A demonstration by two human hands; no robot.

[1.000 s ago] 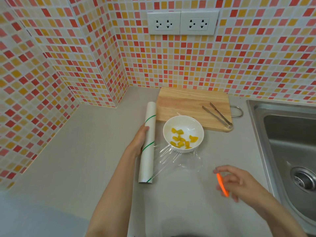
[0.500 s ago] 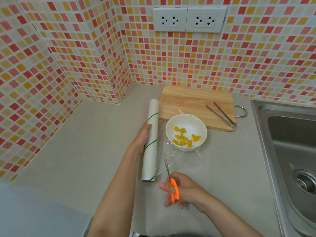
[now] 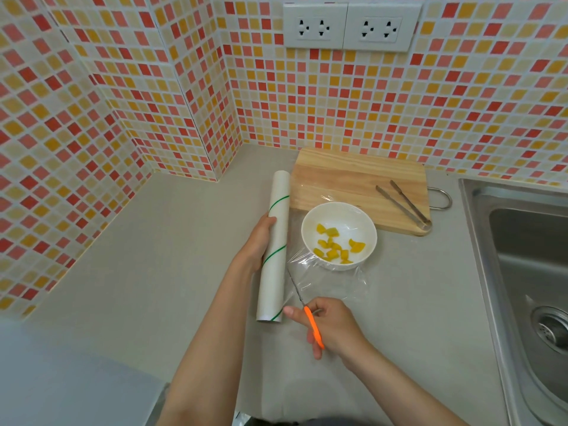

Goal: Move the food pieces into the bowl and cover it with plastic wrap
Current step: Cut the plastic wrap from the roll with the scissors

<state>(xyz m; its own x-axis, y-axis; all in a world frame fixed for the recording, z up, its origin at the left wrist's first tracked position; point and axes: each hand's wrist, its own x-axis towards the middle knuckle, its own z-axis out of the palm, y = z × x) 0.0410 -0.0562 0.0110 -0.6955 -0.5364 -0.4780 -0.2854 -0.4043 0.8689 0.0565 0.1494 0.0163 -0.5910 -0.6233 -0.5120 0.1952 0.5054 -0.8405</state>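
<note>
A white bowl [image 3: 310,232] with several yellow food pieces [image 3: 336,249] stands on the grey counter, just in front of the cutting board. A clear sheet of plastic wrap [image 3: 332,279] stretches from the white roll [image 3: 275,250] over the bowl and down onto the counter. My left hand [image 3: 259,241] grips the roll from its left side. My right hand [image 3: 330,325] holds orange-handled scissors [image 3: 313,325], whose thin blades point up along the roll's right edge into the wrap.
A wooden cutting board [image 3: 353,179] lies behind the bowl with metal tongs [image 3: 405,206] on its right end. A steel sink [image 3: 528,272] fills the right side. Tiled walls enclose the back and left.
My right hand swung in from the right with the scissors and now has the blades at the wrap beside the roll. My left hand stayed on the roll.
</note>
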